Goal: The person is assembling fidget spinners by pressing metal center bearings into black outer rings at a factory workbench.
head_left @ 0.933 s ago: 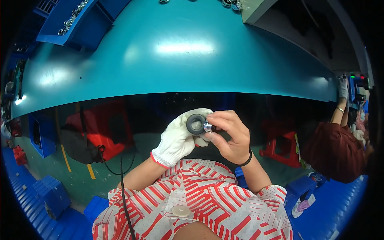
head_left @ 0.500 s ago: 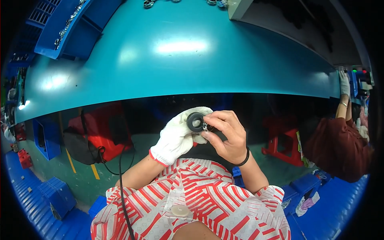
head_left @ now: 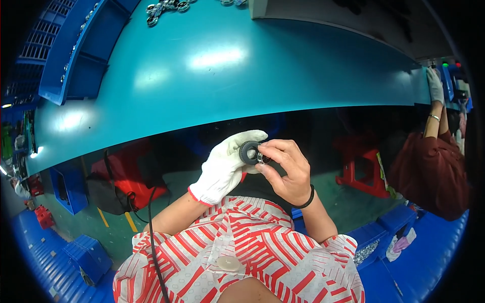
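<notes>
My left hand [head_left: 222, 164], in a white knit glove with a red cuff, is closed behind a small black ring [head_left: 243, 153] with a round hole. The ring is held up in front of my chest, its open face turned toward me. My bare right hand [head_left: 289, 171] wears a dark band on its wrist. Its thumb and fingers pinch a small shiny metal-like round part [head_left: 261, 157] against the ring's right side. Fingers partly cover that part, so its exact kind does not show.
Beyond my hands stretches a teal tabletop [head_left: 202, 91]. A blue bin [head_left: 76, 65] holds shiny round parts at the far left; more such parts [head_left: 169, 7] lie at the far edge. Red stools [head_left: 357, 164] stand below the table. A co-worker [head_left: 429, 171] is at the right.
My view has turned a little, bringing more parts at the table's far edge into sight. The left glove's upper fingers look straighter. Both hands still hold the ring and the shiny part together.
</notes>
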A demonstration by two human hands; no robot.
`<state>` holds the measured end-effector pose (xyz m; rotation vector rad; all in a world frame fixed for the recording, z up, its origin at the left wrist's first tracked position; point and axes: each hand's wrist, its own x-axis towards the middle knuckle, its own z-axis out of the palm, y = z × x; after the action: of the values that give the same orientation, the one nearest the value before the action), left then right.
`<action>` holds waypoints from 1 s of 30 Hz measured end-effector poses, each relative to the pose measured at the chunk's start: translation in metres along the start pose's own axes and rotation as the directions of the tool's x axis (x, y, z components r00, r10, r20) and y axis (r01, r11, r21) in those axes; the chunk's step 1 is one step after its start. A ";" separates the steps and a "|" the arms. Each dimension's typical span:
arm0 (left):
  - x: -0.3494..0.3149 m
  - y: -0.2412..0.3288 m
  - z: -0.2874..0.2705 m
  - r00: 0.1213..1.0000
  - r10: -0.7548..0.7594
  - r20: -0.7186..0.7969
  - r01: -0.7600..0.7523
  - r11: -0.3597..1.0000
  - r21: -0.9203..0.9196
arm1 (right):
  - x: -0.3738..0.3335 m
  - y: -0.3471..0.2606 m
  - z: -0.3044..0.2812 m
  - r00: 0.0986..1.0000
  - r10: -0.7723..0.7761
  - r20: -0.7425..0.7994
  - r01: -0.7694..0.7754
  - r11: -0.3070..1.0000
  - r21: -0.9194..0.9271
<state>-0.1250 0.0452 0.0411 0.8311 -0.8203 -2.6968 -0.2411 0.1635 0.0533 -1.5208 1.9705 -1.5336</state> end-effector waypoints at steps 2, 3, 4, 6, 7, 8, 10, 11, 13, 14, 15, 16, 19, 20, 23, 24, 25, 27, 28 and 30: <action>0.005 -0.005 0.002 0.999 -0.033 0.012 0.033 0.999 0.024 | -0.002 0.001 -0.004 1.000 0.013 -0.017 -0.014 1.000 -0.012; 0.008 -0.006 0.003 0.998 -0.059 0.017 0.058 0.997 0.043 | -0.002 0.002 -0.006 0.999 0.014 -0.030 -0.015 1.000 -0.008; 0.009 -0.007 0.006 0.998 -0.064 0.020 0.063 0.997 0.043 | -0.004 0.003 -0.008 0.999 0.015 -0.039 -0.016 1.000 -0.002; 0.012 -0.007 0.010 0.996 -0.085 0.030 0.082 0.993 0.087 | -0.005 0.004 -0.012 0.999 0.017 -0.045 -0.018 1.000 -0.006; 0.013 -0.008 0.012 0.996 -0.087 0.031 0.084 0.993 0.085 | -0.005 0.005 -0.014 0.999 0.015 -0.050 -0.015 1.000 -0.005; 0.014 -0.009 0.013 0.995 -0.090 0.034 0.087 0.993 0.082 | -0.006 0.006 -0.016 0.999 0.017 -0.049 -0.017 1.000 -0.006; 0.013 -0.007 0.017 0.995 -0.098 0.036 0.095 0.992 0.080 | -0.008 0.008 -0.017 0.997 0.032 -0.065 -0.032 0.999 -0.009; 0.012 -0.003 0.021 0.992 -0.117 0.047 0.113 0.991 0.070 | -0.009 0.008 -0.017 0.997 0.036 -0.067 -0.037 0.999 -0.009; 0.010 0.001 0.020 0.989 -0.138 0.057 0.135 0.989 0.059 | -0.009 0.008 -0.016 0.996 0.053 -0.071 -0.053 0.999 0.004; 0.008 0.003 0.017 0.982 -0.173 0.072 0.170 0.984 0.053 | -0.009 0.009 -0.015 0.996 0.055 -0.071 -0.055 0.998 0.005; 0.006 0.005 0.013 0.974 -0.208 0.087 0.204 0.978 0.046 | -0.008 0.009 -0.014 0.997 0.032 -0.066 -0.032 0.999 -0.002; 0.004 0.006 0.009 0.967 -0.226 0.114 0.222 0.974 0.044 | -0.009 0.009 -0.013 0.998 0.012 -0.061 -0.012 1.000 -0.010; -0.003 0.011 0.011 0.957 -0.258 0.130 0.240 0.960 0.144 | -0.013 0.010 -0.009 0.998 -0.005 -0.064 0.002 0.999 -0.038; -0.005 0.009 0.001 0.940 -0.242 0.239 0.256 0.966 -0.029 | -0.014 0.010 -0.006 0.998 -0.007 -0.066 0.005 0.999 -0.039; -0.012 0.008 -0.018 0.938 -0.253 0.239 0.284 0.953 -0.107 | -0.015 0.006 0.004 0.999 -0.008 -0.037 0.007 1.000 -0.024; -0.016 0.009 -0.019 0.959 -0.192 0.210 0.199 0.980 -0.013 | -0.017 0.004 0.008 0.999 -0.008 -0.036 0.007 1.000 -0.026; -0.019 0.009 -0.020 0.958 -0.193 0.213 0.201 0.979 -0.016 | -0.020 0.001 0.013 0.998 0.058 -0.027 -0.058 0.998 0.017; -0.025 0.009 -0.025 0.975 -0.183 0.127 0.186 0.983 -0.007 | -0.023 -0.003 0.020 0.988 0.151 -0.015 -0.149 0.984 0.092; -0.028 0.009 -0.028 0.975 -0.182 0.128 0.185 0.983 -0.013 | -0.024 -0.006 0.024 0.988 0.152 -0.010 -0.150 0.985 0.088; -0.034 0.009 -0.035 0.981 -0.178 0.081 0.181 0.983 -0.029 | -0.027 -0.011 0.031 0.976 0.216 -0.020 -0.212 0.970 0.120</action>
<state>-0.0772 0.0339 0.0377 0.8332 -0.7426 -2.9092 -0.2022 0.1679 0.0382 -1.2020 1.9510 -1.5606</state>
